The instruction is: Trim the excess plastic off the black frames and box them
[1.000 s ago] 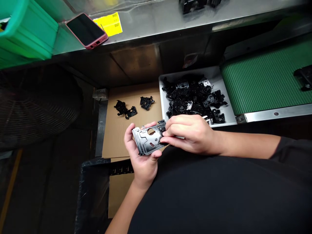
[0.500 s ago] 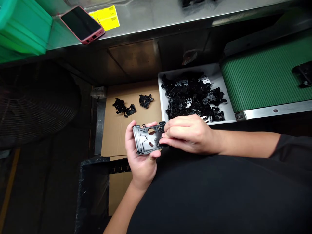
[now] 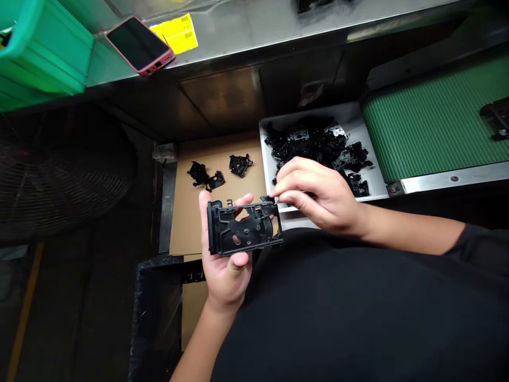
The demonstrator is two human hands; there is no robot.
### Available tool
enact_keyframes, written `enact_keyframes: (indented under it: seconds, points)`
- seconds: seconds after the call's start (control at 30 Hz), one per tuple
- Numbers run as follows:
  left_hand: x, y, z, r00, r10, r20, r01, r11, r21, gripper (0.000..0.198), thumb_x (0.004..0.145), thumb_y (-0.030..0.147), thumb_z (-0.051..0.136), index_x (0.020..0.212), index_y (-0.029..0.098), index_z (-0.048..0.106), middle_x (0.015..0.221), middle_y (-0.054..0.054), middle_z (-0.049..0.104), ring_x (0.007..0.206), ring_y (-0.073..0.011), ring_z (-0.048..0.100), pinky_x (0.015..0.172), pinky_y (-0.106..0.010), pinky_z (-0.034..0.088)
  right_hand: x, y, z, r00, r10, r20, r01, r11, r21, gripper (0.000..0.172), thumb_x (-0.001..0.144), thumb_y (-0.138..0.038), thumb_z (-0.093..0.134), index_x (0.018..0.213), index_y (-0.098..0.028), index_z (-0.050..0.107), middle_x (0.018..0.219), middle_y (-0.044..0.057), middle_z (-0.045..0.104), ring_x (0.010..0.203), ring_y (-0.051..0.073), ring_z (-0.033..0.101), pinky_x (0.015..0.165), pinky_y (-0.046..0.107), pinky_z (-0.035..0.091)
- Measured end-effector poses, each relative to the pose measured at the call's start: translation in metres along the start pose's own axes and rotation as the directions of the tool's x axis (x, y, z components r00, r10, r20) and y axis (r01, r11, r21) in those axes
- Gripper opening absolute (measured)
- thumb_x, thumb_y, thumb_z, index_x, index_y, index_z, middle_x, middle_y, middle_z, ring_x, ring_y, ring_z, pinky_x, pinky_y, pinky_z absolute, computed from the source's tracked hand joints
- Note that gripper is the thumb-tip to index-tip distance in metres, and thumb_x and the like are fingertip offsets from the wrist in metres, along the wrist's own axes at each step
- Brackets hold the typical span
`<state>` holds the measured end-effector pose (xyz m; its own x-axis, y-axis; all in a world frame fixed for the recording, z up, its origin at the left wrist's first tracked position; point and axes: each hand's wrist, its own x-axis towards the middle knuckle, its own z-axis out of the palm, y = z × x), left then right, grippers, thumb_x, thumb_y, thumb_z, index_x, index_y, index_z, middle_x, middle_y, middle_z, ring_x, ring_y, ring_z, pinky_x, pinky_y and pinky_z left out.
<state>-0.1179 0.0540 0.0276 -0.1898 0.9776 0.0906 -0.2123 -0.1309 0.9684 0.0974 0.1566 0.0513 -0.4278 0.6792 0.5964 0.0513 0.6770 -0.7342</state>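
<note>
My left hand (image 3: 225,270) cradles a black plastic frame (image 3: 242,231) with cut-out openings, its fingers behind and its thumb on the lower edge. The fingertips of my right hand (image 3: 318,196) pinch a small tab on the frame's upper right corner. That hand's palm hangs over the front rim of a white tray (image 3: 314,112), which holds a heap of black parts (image 3: 314,148). Several similar black parts (image 3: 238,165) lie on a cardboard sheet (image 3: 186,223) left of the tray.
A green mesh conveyor belt (image 3: 437,122) carries a black part (image 3: 496,118) at right. Above stands a steel shelf (image 3: 258,26) with a pink-cased phone (image 3: 139,45), a yellow label (image 3: 175,34) and a green bin (image 3: 40,48). A dark fan (image 3: 59,175) sits at left.
The frame has tilted up in my left hand, its face now dark instead of glaring. My right hand has shifted upward, over the tray's front rim.
</note>
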Motion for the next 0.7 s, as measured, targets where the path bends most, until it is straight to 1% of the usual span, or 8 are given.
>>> enact_keyframes:
  seconds: [0.07,0.13,0.2,0.3,0.4,0.5,0.6,0.7]
  points:
    - [0.0,0.002,0.001,0.999,-0.034,-0.008,0.034,0.999,-0.01,0.106,0.079,0.065,0.092,0.171,0.047,0.042,0.162,-0.01,0.06,0.127,-0.0287,0.075,0.103,-0.042,0.068,-0.001,0.008,-0.006,0.994,0.054,0.095,-0.066,0.99,0.124,0.046,0.116,-0.053,0.052,0.119,-0.016,0.079,0.108,0.009,0.075,0.098,0.018,0.068,0.088,0.034,0.059]
    - [0.001,0.004,0.003,0.998,-0.053,-0.03,0.053,0.999,0.009,0.102,0.078,0.07,0.09,0.167,0.045,0.049,0.169,-0.01,0.054,0.131,-0.031,0.073,0.106,-0.044,0.067,-0.004,0.013,-0.008,0.97,0.097,0.223,-0.15,0.961,0.234,0.054,0.108,-0.065,0.062,0.13,-0.018,0.077,0.112,0.008,0.073,0.082,0.013,0.061,0.071,0.026,0.055]
    - [0.003,0.003,0.006,0.997,-0.06,-0.048,0.062,0.997,0.039,0.092,0.082,0.072,0.085,0.163,0.04,0.057,0.174,-0.01,0.049,0.135,-0.0324,0.071,0.112,-0.044,0.064,-0.009,0.015,-0.006,0.949,0.125,0.289,-0.215,0.927,0.306,0.053,0.096,-0.057,0.083,0.131,-0.019,0.076,0.11,0.005,0.071,0.068,0.007,0.05,0.057,0.02,0.047]
    - [0.007,0.001,0.01,0.997,-0.064,-0.032,0.065,0.997,0.042,0.071,0.097,0.065,0.074,0.161,0.04,0.059,0.175,-0.008,0.048,0.147,-0.0308,0.064,0.122,-0.042,0.057,-0.018,0.014,0.002,0.941,0.253,0.224,-0.321,0.877,0.359,0.044,0.083,-0.042,0.098,0.113,-0.016,0.079,0.094,-0.001,0.067,0.059,0.004,0.042,0.051,0.017,0.04]
    - [0.01,-0.001,0.009,0.999,-0.043,0.033,0.041,0.998,0.044,0.094,0.081,0.068,0.089,0.164,0.04,0.056,0.175,-0.009,0.048,0.158,-0.0341,0.053,0.128,-0.045,0.05,-0.024,0.012,0.01,0.905,0.407,0.124,-0.422,0.821,0.386,0.046,0.074,-0.044,0.104,0.098,-0.014,0.077,0.083,-0.004,0.063,0.054,0.003,0.038,0.048,0.019,0.036]
    - [0.012,0.001,0.005,0.994,0.01,0.108,-0.03,0.982,0.184,0.126,0.054,0.049,0.109,0.166,0.045,0.051,0.174,-0.009,0.047,0.152,-0.0372,0.058,0.12,-0.045,0.059,-0.027,0.01,0.013,0.94,0.336,0.06,-0.328,0.839,0.433,0.045,0.072,-0.041,0.105,0.093,-0.014,0.076,0.084,-0.003,0.064,0.058,0.005,0.042,0.048,0.018,0.037]
    - [0.011,0.009,0.002,0.989,0.024,0.149,-0.06,0.969,0.24,0.114,0.064,0.032,0.108,0.163,0.049,0.053,0.169,-0.008,0.051,0.134,-0.0336,0.072,0.109,-0.047,0.066,-0.026,0.011,0.011,0.985,0.163,0.056,-0.17,0.869,0.464,0.04,0.076,-0.038,0.103,0.093,-0.014,0.076,0.088,-0.001,0.067,0.063,0.006,0.047,0.05,0.017,0.04]
    - [0.008,0.016,0.003,0.986,0.007,0.168,-0.043,0.975,0.217,0.103,0.073,0.028,0.103,0.161,0.049,0.054,0.169,-0.007,0.051,0.133,-0.0336,0.072,0.114,-0.053,0.063,-0.022,0.014,0.008,0.98,0.18,0.089,-0.2,0.825,0.529,0.039,0.084,-0.038,0.098,0.106,-0.016,0.075,0.093,-0.001,0.066,0.06,0.004,0.046,0.051,0.016,0.041]
